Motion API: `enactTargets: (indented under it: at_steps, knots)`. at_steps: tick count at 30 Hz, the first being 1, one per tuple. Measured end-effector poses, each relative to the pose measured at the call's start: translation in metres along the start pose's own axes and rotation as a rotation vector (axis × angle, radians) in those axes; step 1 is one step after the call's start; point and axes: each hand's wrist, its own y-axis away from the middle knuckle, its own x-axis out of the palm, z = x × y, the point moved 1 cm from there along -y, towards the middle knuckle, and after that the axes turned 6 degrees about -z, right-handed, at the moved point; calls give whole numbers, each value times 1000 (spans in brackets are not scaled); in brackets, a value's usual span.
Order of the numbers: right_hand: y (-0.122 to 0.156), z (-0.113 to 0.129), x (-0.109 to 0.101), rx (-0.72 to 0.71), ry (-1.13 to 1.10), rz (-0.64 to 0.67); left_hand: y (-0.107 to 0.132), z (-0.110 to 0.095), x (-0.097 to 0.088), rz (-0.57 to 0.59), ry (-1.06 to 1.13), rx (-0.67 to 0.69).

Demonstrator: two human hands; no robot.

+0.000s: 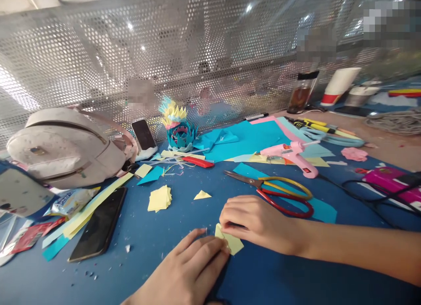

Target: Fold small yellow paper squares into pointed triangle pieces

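Well, from where I stand, a dark phone [98,226] lies at the left on the blue surface [138,278], with paper strips along its far side. Right of it sits a stack of yellow squares [159,198], its edges a little uneven, and beyond that stands a spiky folded-paper model [180,136]. The left hand [194,265] comes in from the near side: one finger is splayed away, while the others gather at the paper's left edge and seem to pinch it. A folded yellow triangle [202,194] rests just farther off.

Between the hands, at near middle, is the small yellow paper [235,244], low against the surface. I judge it very light, thin and fairly crisp, quick to take a crease, likely to skid if nothing pins it, and easy to tear or crumple under a hard grip. Best to hold it by edges and corners, one side steadied while a fingertip works the fold.

The right hand [250,221] has its fingers curled together, apparently pinching the paper's far left part; the thumb's exact contact I cannot tell. Farther right lie the scissors [243,179], blades closed, and a pink glue gun [289,154].
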Motion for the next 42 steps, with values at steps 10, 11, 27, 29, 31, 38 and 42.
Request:
enactTargets:
  at_steps: [10,11,27,29,31,38,42]
  knots:
    - [0,-14,2,80,-267,78,3,2,5,-24,-60,-34]
    - [0,-15,2,85,-295,88,3,2,5,-23,-70,-38]
    - [-3,-27,-7,-285,-265,204,13,-2,28,-92,-78,-96]
    - [-4,-28,-7,-299,-265,197,15,-3,31,-95,-74,-107]
    - [-4,-28,-6,-299,-267,183,15,-2,30,-98,-80,-113]
    - [-4,-29,-1,-254,-253,117,15,-1,27,-32,-98,-110]
    - [-4,-28,-3,-167,-212,91,15,0,27,-45,-100,-107]
